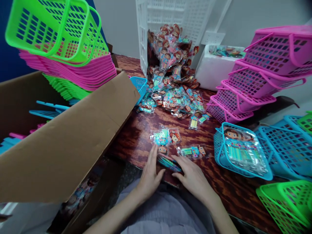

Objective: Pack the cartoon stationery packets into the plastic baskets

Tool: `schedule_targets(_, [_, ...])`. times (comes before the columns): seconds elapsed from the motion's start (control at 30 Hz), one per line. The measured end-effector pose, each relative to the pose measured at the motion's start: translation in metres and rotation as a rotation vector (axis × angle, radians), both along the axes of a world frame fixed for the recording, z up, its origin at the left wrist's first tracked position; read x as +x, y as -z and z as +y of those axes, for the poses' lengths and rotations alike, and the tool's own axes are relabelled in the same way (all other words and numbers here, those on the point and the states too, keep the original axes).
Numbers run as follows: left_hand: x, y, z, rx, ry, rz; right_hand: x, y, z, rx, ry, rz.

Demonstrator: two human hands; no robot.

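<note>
My left hand (pixel 149 174) and my right hand (pixel 191 175) rest at the near edge of the dark wooden table (pixel 136 136), fingers stretched and closing from both sides on a small stack of cartoon-printed packets (pixel 169 163). Just beyond lie two loose packets (pixel 165 138) and another packet (pixel 193 151). A big heap of the same packets (pixel 173 81) spills from a white crate (pixel 170 16) at the back. To the right a blue basket (pixel 241 151) lies tilted with packets inside.
A large open cardboard box (pixel 60 139) with stacked pink and green baskets (pixel 68 65) fills the left. Pink baskets (pixel 263 74) are stacked at right, blue baskets (pixel 287 146) and green baskets (pixel 287 201) beside them. A white foam box (pixel 214 68) stands behind.
</note>
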State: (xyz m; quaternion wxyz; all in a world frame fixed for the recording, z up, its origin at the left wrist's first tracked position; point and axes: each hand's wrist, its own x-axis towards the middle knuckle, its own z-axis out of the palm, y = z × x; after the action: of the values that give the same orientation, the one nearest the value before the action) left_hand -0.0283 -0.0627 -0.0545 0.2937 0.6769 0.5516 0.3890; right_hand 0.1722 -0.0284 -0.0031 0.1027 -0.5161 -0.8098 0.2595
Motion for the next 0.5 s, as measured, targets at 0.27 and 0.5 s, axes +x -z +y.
schedule_targets(0.27, [-0.004, 0.0, -0.002, 0.066, 0.022, 0.034, 0.003, -0.005, -0.007, -0.019, 0.028, -0.017])
schedule_targets(0.5, [0.005, -0.004, -0.011, 0.062, -0.028, 0.075, 0.006, -0.004, -0.006, -0.018, 0.014, -0.028])
